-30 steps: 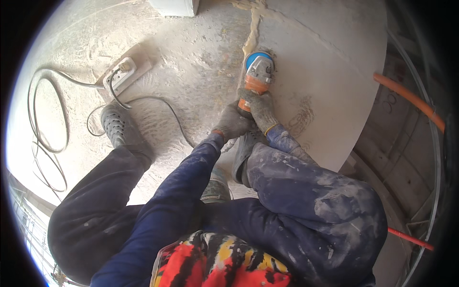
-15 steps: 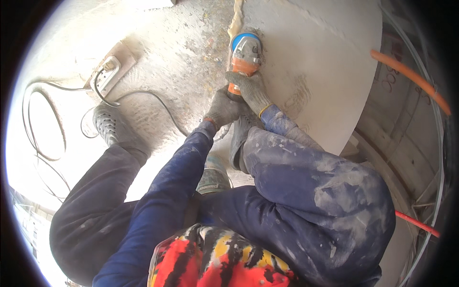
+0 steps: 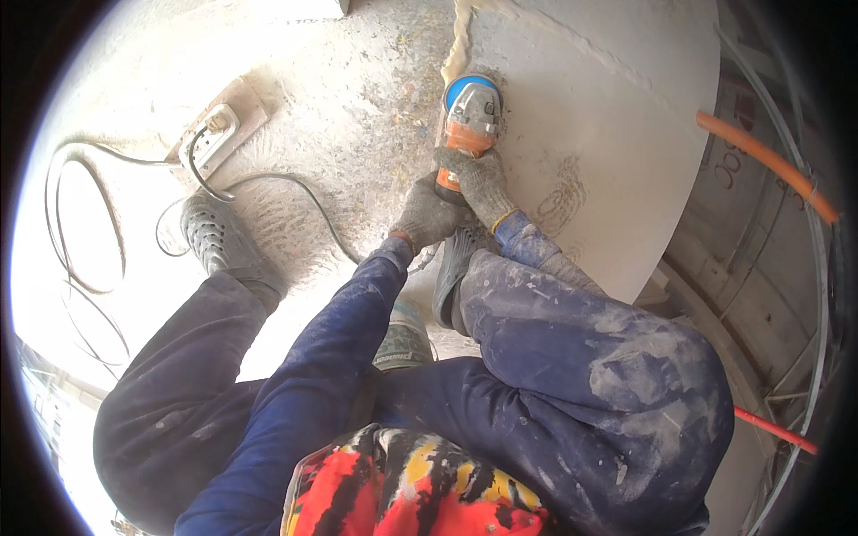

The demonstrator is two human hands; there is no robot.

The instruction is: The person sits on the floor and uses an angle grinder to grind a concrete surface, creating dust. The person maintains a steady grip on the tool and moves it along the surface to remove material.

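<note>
pale, dusty floor (image 3: 617, 188), scuffed and speckled left of centre, with a raised beige seam (image 3: 458, 49) running down toward the work. from where i stand: orange and grey power tool (image 3: 471, 134) sits at the seam's lower end, its blue disc (image 3: 465, 85) foremost. left hand (image 3: 429, 214) has its gloved fingers clamped round the dark rear end; right hand (image 3: 478, 179), also gloved, has its fingers clamped across the orange body just ahead. disc contact and spin: cannot tell.

technique, my judgement: two-handed grip is right; pressure should be light and even, the disc flat, passes short along the seam, so the edge does not gouge.

surroundings: power cable (image 3: 310, 193) lies loose on the left, near the left hand; it looks best routed well clear of the disc. white socket strip (image 3: 214, 152) beyond the left shoe (image 3: 210, 234). right shoe (image 3: 454, 277) is close behind the hands, limiting any pull-back. grey-green container (image 3: 404, 344) partly hidden behind. orange pipe (image 3: 769, 165) and red pipe (image 3: 776, 430) far right, well apart.
</note>
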